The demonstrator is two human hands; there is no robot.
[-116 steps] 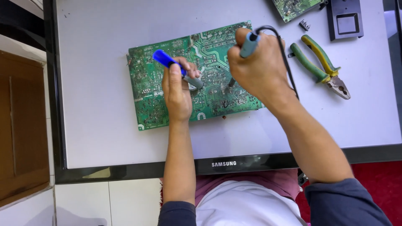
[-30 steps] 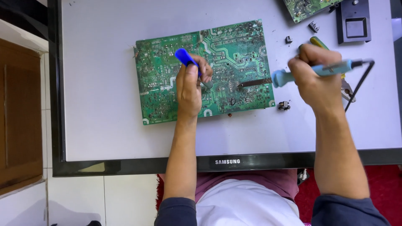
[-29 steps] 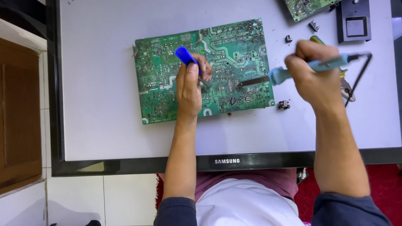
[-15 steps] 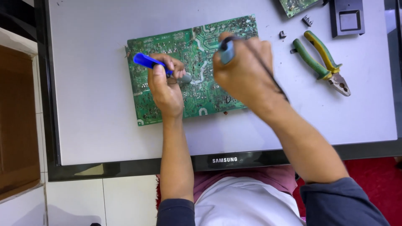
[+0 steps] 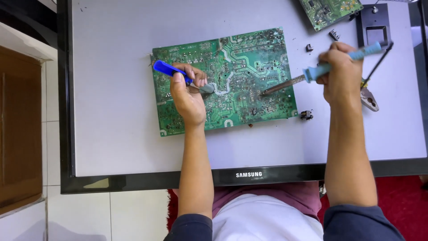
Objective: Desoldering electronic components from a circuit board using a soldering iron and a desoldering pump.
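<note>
**Q:** Green board, centre of the figure: what is being done to it?

**A:** The large circuit board [image 5: 223,80] lies solder side up on the pale back of a flat display panel [image 5: 111,134]. The left hand [image 5: 187,96] rests on the board, fingers closed round a blue-handled tool [image 5: 167,69] whose metal tip lies flat on the board beside the thumb. The right hand [image 5: 341,73] is closed in a fist round the light-blue handle of a soldering iron [image 5: 312,73]; its dark tip meets the board near the right edge.

**Q:** How is such a step best carried out?

**A:** By my judgement: keep the left palm pressing the board still, hold the iron's tip on one joint only, bring the left-hand tool close to that joint, and keep the iron's black cord [image 5: 379,64] clear of the hot shaft.

**Q:** What else lies about, and what markings show?

**A:** A second, smaller green board [image 5: 327,11] sits at the top edge, beside a dark square block [image 5: 378,33]. Pliers [image 5: 369,98] lie partly hidden behind the right hand. Small dark components [image 5: 306,115] lie loose off the board's right edge. White lettering runs along the middle of the panel's black lower frame [image 5: 133,180]; fine white print covers the board, too small to make out.
</note>
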